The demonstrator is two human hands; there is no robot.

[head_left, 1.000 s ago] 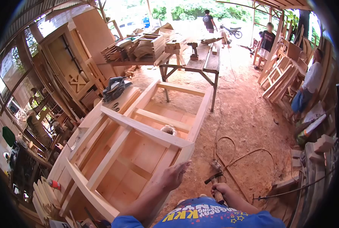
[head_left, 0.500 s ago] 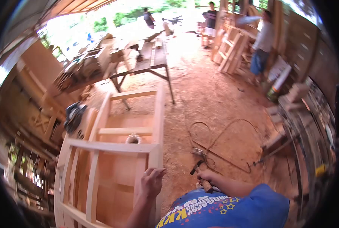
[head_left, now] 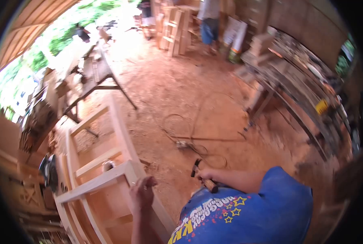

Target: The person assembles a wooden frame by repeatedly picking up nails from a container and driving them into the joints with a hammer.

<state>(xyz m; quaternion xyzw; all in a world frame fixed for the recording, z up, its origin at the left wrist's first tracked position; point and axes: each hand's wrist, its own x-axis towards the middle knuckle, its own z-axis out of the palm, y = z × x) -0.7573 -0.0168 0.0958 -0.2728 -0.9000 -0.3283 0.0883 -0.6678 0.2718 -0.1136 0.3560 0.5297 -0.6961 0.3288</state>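
Note:
My right hand (head_left: 206, 174) is wrapped round a hammer (head_left: 211, 186) close to its head, held in front of my blue shirt. The wooden handle points back toward me. My left hand (head_left: 143, 192) is above the long side rail of a pale wooden frame (head_left: 93, 184), its fingers curled and thumb side pinched; I cannot tell what, if anything, is in them. The frame has several crossbars and reddish panels. A pale roll (head_left: 108, 165), like tape, rests by one crossbar. A dark power tool (head_left: 48, 171) is at the frame's left edge.
A cord (head_left: 184, 144) lies looped on the sawdust-covered floor (head_left: 157, 93). At right a workbench (head_left: 267, 73) carries wood blocks and a yellow object (head_left: 321, 106). A table (head_left: 102, 73) loaded with lumber stands at back left. A person (head_left: 209, 26) stands near stacked wooden pieces (head_left: 174, 30).
The view has swung to the right, so the frame and lumber table shift left and more of the right workbench shows. My right hand keeps the hammer; my left hand stays by the frame.

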